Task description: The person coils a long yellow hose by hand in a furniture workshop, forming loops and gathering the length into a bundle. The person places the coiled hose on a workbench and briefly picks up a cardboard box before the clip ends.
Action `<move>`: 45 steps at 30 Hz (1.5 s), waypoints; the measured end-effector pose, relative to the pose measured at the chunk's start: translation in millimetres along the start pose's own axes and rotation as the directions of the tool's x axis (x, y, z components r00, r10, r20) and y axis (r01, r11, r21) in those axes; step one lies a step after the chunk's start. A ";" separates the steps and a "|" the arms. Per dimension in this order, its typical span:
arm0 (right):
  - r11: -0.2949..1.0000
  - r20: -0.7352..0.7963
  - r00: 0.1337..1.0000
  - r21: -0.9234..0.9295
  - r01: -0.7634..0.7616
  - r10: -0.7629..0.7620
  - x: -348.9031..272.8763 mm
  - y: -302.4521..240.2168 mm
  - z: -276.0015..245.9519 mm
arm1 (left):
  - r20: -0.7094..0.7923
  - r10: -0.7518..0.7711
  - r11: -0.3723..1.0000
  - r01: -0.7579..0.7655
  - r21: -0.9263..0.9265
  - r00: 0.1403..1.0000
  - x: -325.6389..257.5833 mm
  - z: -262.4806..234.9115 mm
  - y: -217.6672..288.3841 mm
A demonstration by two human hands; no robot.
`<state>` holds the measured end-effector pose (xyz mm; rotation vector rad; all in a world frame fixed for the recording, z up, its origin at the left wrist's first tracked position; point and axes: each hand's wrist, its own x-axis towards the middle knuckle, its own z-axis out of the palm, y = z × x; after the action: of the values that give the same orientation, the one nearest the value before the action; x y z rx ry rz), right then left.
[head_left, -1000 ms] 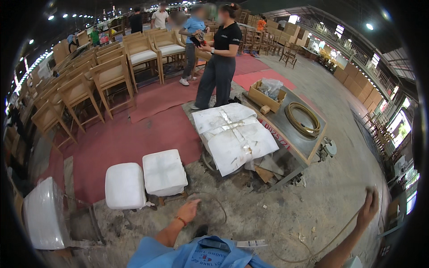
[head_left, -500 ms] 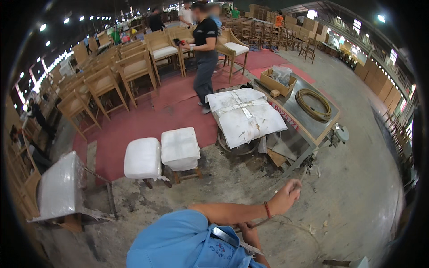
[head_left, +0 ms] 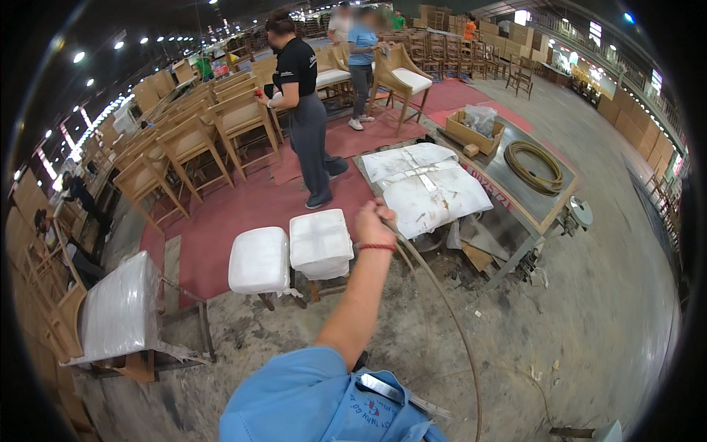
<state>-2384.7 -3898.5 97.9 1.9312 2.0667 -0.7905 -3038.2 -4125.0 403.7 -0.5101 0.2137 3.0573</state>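
My left hand (head_left: 375,223), with a red bracelet at the wrist, is raised ahead with its fingers closed round a thin brownish hose (head_left: 447,302). From the fist the hose bends down and to the right, leaving by the lower edge. Just left of the hand are two white-wrapped stool seats, a square one (head_left: 321,239) and a rounder one (head_left: 259,259). Behind and right of the hand lies a white padded cover (head_left: 427,188), crossed with tape and stained, over a support. My right hand is out of sight.
A metal-topped table (head_left: 532,211) bears a coiled hose (head_left: 534,171) and a cardboard box (head_left: 475,134). A person in black (head_left: 298,96) stands on the red mat (head_left: 236,214) near wooden chairs (head_left: 188,144). A plastic-wrapped piece (head_left: 121,306) sits at left.
My left hand has swung from the right up and leftward, drawing the hose along. My right hand has gone out of view. The person in black stands nearer and further left.
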 end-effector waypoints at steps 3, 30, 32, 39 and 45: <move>0.999 -0.005 0.999 0.000 -0.041 0.041 -13.5 -15.3 -15.6 | 0.012 0.287 0.955 -0.285 -0.078 0.958 32.0 8.0 61.5; 0.190 -0.592 0.788 0.765 0.616 -0.169 -170.4 -182.8 -290.9 | -0.306 -0.731 -0.621 -0.780 -0.072 0.610 50.0 -296.8 -108.4; 0.341 -0.411 0.888 0.821 0.459 -0.205 -153.8 -196.3 -278.9 | -0.580 -0.713 -0.294 -0.919 -0.264 0.395 16.9 -337.8 -115.5; 0.310 0.018 0.935 0.946 0.099 -0.355 -83.8 -239.1 -173.2 | -0.683 -0.415 -0.578 0.406 0.708 0.601 -65.4 -357.2 -53.3; 0.370 0.208 0.841 0.929 -0.010 -0.499 -42.8 -260.1 -122.5 | -0.494 -0.564 -0.038 0.577 0.816 0.662 -112.9 -290.4 -17.8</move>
<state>-2606.4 -3873.3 284.1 1.4019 1.6953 -2.6434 -2837.3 -4149.6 166.1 -0.3302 1.3522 1.5238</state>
